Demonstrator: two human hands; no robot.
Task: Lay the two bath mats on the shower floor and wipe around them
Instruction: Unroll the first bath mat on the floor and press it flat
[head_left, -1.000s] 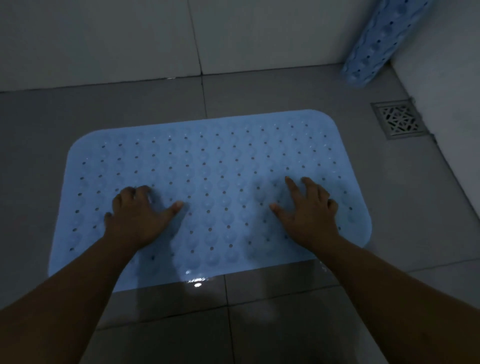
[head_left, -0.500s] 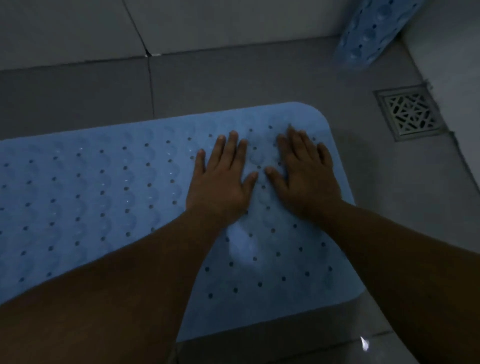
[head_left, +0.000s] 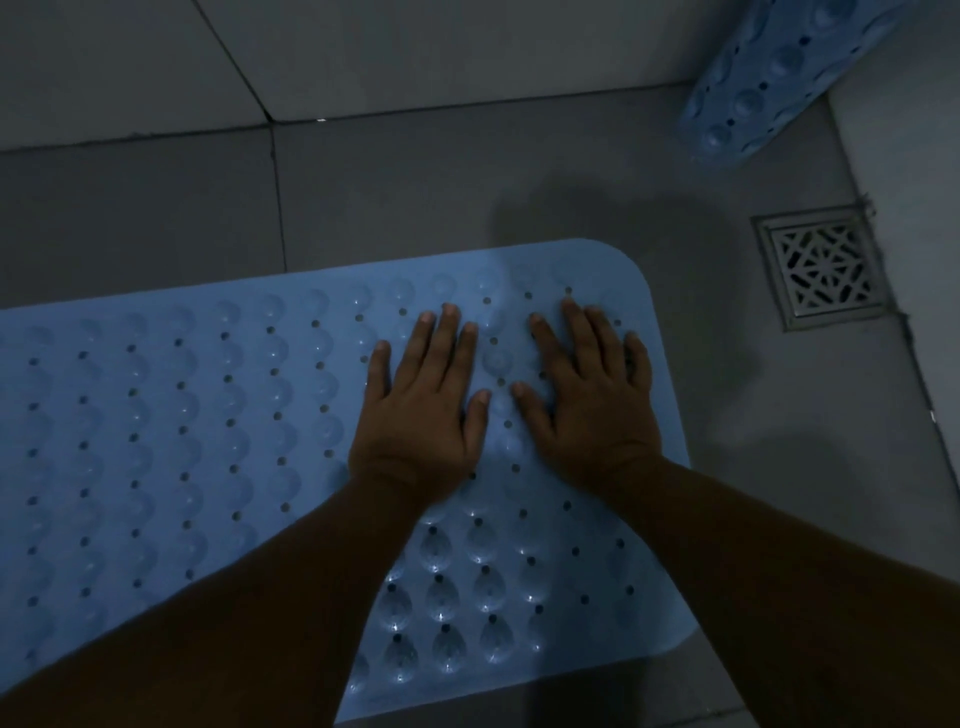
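A light blue bath mat (head_left: 208, 415) with holes and round bumps lies flat on the grey tiled shower floor (head_left: 519, 182). My left hand (head_left: 421, 405) and my right hand (head_left: 592, 400) press down side by side on the mat's far right part, palms flat and fingers straight. A second blue mat (head_left: 763, 78), rolled up with its suction cups showing, leans in the far right corner against the wall.
A square metal floor drain (head_left: 823, 267) sits in the floor to the right of the flat mat. Pale tiled walls (head_left: 415, 47) bound the floor at the back and on the right. Bare floor lies between mat and back wall.
Both hands moved from the mat's near middle, spread apart, to its far right end, close together. The view shifted right and closer to the mat.
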